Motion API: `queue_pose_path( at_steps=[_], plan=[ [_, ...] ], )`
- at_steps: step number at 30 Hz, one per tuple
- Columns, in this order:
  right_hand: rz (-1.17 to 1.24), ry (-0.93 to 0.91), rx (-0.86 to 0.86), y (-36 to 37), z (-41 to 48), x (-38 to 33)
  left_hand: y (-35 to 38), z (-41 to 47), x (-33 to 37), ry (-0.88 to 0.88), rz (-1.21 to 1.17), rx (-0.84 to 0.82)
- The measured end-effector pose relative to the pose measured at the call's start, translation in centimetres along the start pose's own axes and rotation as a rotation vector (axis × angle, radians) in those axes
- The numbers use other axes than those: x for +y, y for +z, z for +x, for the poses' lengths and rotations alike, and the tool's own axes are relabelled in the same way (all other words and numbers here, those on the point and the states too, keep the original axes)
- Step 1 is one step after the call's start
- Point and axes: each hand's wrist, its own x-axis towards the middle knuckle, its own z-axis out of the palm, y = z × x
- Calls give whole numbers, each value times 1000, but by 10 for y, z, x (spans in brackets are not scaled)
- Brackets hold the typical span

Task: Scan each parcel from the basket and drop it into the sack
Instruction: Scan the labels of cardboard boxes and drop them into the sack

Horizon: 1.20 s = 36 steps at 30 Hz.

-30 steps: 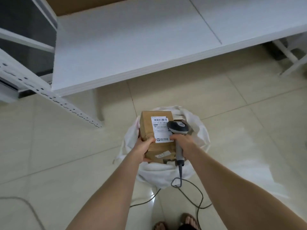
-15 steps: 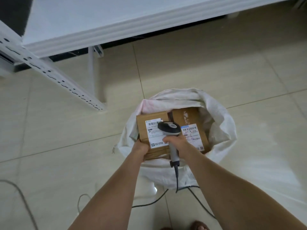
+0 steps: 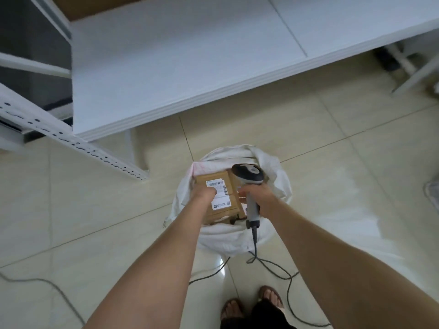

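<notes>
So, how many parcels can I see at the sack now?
1: a cardboard parcel in the mouth of the sack, under the left hand. The scanner may hide another beside it.

A person is wearing brown open-toed sandals [image 3: 271, 295] and a dark garment [image 3: 266, 315] over the legs. Both forearms [image 3: 147, 269] are showing bare down to the frame's bottom edge.

A brown parcel [image 3: 218, 198] with white labels lies in a white sack [image 3: 273, 172]; the scanner [image 3: 248, 176] is grey and black.
</notes>
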Motion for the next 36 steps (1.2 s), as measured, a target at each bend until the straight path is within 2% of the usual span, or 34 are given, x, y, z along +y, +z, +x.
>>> queue_pose_path(
  at_steps=[5, 10, 18, 27, 36],
  plan=[
    [102, -102, 36, -44, -112, -54, -29, -107, 82, 121, 185, -45],
    [212, -171, 87, -94, -222, -93, -51, -229, 161, 256, 252, -127],
    [406, -292, 208, -177, -372, -110, -40, -388, 234, 533, 320, -261],
    [618, -368, 386, -302, -491, -66, 48, -554, 259, 761, 429, -382],
    [921, -398, 518, -467, -571, 20, 202, -712, 258, 896, 486, -532]
  ],
)
